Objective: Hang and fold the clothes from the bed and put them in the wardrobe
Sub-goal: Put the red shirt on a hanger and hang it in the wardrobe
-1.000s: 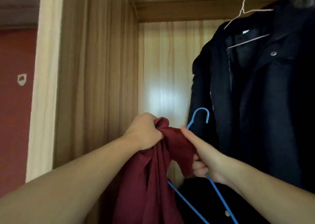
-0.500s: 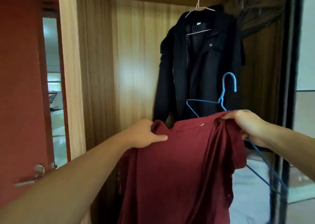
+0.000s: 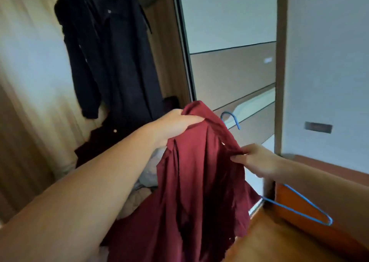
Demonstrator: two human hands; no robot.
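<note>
A dark red shirt [image 3: 195,182] hangs in front of me, bunched at the top. My left hand [image 3: 175,125] grips its upper edge near the collar. My right hand [image 3: 255,161] pinches the shirt's right shoulder, and the blue wire hanger [image 3: 303,211] appears to be held in the same hand. The hanger's hook [image 3: 231,118] pokes up behind the shirt; its lower corner sticks out at the right. The open wardrobe [image 3: 165,58] stands at the upper left.
A long dark coat [image 3: 111,52] hangs inside the wardrobe, with more dark clothing [image 3: 95,142] piled below it. A sliding wardrobe door [image 3: 231,42] with pale panels fills the upper middle. Orange-brown wooden furniture [image 3: 295,206] lies at the lower right, under a pale wall.
The view has swung right and down, away from the wardrobe rail. The shirt, spread wide half a second ago, is now gathered closer together, with my right hand lower and the hanger tilted down.
</note>
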